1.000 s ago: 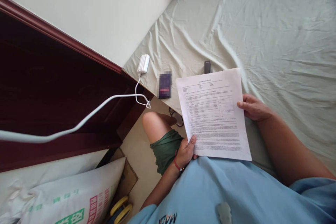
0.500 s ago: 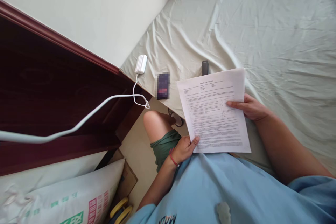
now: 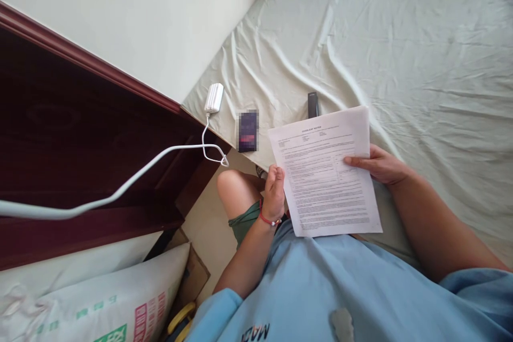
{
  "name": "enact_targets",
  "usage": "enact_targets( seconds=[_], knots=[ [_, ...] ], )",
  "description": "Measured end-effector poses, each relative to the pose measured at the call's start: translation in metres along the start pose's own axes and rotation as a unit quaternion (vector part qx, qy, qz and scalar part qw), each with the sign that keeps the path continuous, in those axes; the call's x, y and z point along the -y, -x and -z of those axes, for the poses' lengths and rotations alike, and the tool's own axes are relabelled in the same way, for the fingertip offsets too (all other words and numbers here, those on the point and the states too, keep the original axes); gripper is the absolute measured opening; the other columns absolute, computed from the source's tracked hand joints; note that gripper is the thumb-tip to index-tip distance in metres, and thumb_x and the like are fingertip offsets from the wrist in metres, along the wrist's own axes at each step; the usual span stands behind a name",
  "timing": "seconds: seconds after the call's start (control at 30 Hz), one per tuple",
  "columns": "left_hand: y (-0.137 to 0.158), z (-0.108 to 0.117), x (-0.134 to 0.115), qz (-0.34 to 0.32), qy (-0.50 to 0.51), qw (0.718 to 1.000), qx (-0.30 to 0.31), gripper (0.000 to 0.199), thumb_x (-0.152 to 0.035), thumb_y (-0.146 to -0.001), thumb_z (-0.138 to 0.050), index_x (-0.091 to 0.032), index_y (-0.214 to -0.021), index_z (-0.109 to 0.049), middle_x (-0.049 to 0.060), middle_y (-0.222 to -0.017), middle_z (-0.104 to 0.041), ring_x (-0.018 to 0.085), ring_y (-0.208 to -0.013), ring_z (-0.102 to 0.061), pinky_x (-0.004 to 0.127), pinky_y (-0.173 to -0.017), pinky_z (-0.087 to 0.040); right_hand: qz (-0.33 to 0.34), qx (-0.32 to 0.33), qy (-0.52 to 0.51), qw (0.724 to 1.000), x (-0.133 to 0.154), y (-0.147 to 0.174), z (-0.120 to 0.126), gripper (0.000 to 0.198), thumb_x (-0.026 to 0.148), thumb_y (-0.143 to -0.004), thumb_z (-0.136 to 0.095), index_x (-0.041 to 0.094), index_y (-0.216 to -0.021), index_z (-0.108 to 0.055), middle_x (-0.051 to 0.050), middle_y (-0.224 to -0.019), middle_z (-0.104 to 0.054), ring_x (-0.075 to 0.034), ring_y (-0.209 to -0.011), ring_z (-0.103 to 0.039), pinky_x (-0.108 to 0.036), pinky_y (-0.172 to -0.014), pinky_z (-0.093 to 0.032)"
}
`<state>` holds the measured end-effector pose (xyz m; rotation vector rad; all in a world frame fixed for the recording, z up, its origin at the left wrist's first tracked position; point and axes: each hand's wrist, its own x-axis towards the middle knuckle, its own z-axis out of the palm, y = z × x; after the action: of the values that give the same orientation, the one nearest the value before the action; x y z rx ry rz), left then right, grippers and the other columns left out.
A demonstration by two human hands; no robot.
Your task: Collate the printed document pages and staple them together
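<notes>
A few printed paper sheets (image 3: 324, 181), seemingly a thin stack, are held up in front of my blue shirt, text side toward me. My right hand (image 3: 382, 164) grips their right edge, thumb on the front and fingers behind. At the left edge is my left hand (image 3: 274, 195), its fingers curled and closed with the thumb upward. It touches or nearly touches the paper; whether the edge is between its fingers is hidden. Just beyond the top edge, a black stapler-like object (image 3: 312, 104) lies on the bed, partly covered by the sheets.
On the pale bed sheet (image 3: 433, 64) lie a blurred phone (image 3: 248, 131) and a white adapter (image 3: 214, 98). From the adapter, a white cable (image 3: 152, 168) runs left past dark red wooden furniture (image 3: 80, 117). Lower left is a printed white sack (image 3: 120, 299) beside a cardboard box (image 3: 194, 272).
My left hand has let go of the lower left corner and moved up along the left edge, its fingers now curled. The sheets have shifted slightly left; my right hand keeps its grip.
</notes>
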<state>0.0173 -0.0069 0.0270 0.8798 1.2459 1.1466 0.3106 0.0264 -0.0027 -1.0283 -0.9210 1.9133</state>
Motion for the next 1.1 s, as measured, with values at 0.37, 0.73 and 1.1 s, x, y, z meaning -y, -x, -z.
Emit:
enact_targets(
  seconds=[0.37,0.73,1.1],
  knots=[
    [-0.01,-0.009,0.011,-0.031,0.02,0.998,-0.051,0.058,-0.071,-0.089,-0.082,-0.021,-0.12,-0.078,0.01,-0.128,-0.082,0.028,-0.134,-0.07,0.04,-0.121,-0.052,-0.008,-0.013,0.007,1.0,0.007,0.0,-0.003,0.052,0.058,-0.078,-0.098,0.022,-0.113,-0.087,-0.01,-0.101,-0.087,-0.034,-0.092,-0.084,-0.047,-0.081,-0.072],
    [-0.004,-0.01,0.02,0.007,0.051,0.999,-0.001,0.062,-0.074,-0.084,-0.084,-0.021,-0.116,-0.079,0.011,-0.131,-0.082,0.032,-0.141,-0.068,0.045,-0.125,-0.05,0.051,-0.114,-0.009,0.992,0.007,-0.002,-0.011,0.055,0.068,-0.081,-0.09,0.025,-0.115,-0.084,-0.009,-0.103,-0.086,-0.04,-0.104,-0.083,-0.053,-0.088,-0.071],
    [-0.012,-0.012,0.02,0.018,0.031,0.999,0.004,0.057,-0.068,-0.085,-0.085,-0.02,-0.114,-0.078,0.01,-0.126,-0.083,0.03,-0.132,-0.073,0.043,-0.118,-0.054,0.075,-0.131,0.026,0.988,0.008,-0.009,-0.011,0.056,0.074,-0.087,-0.083,0.027,-0.118,-0.081,-0.007,-0.094,-0.084,-0.035,-0.094,-0.082,-0.048,-0.08,-0.069]
  ],
)
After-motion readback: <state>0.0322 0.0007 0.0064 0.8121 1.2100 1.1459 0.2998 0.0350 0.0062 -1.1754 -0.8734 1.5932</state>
